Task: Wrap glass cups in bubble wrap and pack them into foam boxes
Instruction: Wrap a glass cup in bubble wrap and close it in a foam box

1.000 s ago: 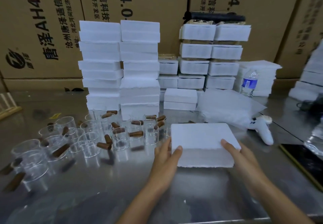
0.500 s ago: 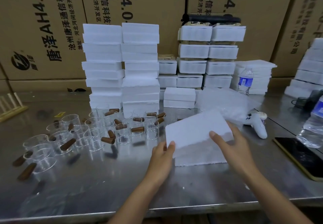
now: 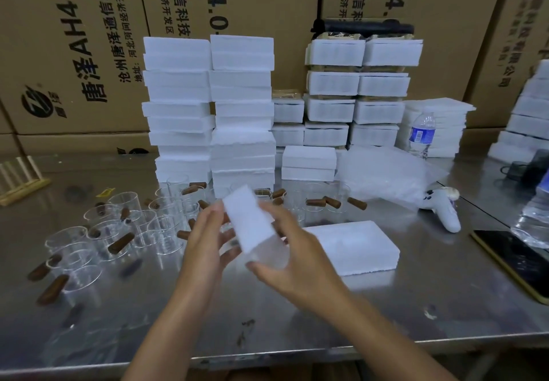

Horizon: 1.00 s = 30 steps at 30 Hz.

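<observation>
A white foam lid (image 3: 249,220) is tilted up on edge in the air between both hands. My right hand (image 3: 294,259) grips its near lower side, and my left hand (image 3: 208,238) touches its left edge with fingers spread. The open foam box base (image 3: 353,247) lies flat on the steel table to the right of the hands. Several clear glass cups (image 3: 107,229) with brown handles stand to the left and behind. A pile of bubble wrap (image 3: 389,175) lies behind the base.
Tall stacks of white foam boxes (image 3: 208,107) stand at the back against cardboard cartons. A water bottle (image 3: 421,135), a white controller (image 3: 444,210), a dark phone (image 3: 517,259) and another bottle at the right edge sit on the steel table (image 3: 297,321).
The lid has come off the foam box and swung left and up onto its edge. The base stays on the table, now to the right of the hands.
</observation>
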Each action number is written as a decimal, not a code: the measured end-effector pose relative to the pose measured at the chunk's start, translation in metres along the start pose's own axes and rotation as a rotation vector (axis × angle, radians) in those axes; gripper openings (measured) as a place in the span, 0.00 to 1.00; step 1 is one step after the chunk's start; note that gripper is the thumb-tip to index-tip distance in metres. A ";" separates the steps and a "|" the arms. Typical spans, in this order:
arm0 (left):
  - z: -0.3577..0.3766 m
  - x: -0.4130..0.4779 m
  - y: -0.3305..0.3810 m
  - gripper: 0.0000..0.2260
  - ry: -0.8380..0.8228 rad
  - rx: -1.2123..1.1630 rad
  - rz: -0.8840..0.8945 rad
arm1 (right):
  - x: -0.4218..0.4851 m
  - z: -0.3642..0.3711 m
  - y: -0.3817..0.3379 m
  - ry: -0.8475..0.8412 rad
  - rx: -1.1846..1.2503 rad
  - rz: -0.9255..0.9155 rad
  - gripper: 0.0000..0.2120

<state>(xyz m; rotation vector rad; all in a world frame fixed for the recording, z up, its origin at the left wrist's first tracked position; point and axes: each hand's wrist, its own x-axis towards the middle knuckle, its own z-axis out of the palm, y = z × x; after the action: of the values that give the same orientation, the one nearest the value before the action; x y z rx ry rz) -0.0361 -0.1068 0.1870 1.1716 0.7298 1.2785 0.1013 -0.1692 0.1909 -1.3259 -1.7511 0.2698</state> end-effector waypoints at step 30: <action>-0.050 0.021 -0.032 0.14 0.279 0.911 0.066 | 0.069 -0.110 0.213 0.074 -0.421 0.862 0.19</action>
<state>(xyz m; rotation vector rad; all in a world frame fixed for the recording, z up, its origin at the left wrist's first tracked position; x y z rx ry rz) -0.0673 -0.0708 0.1462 1.7526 1.5912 1.1924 0.3223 -0.0600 0.1552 -2.3267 -1.1090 0.3232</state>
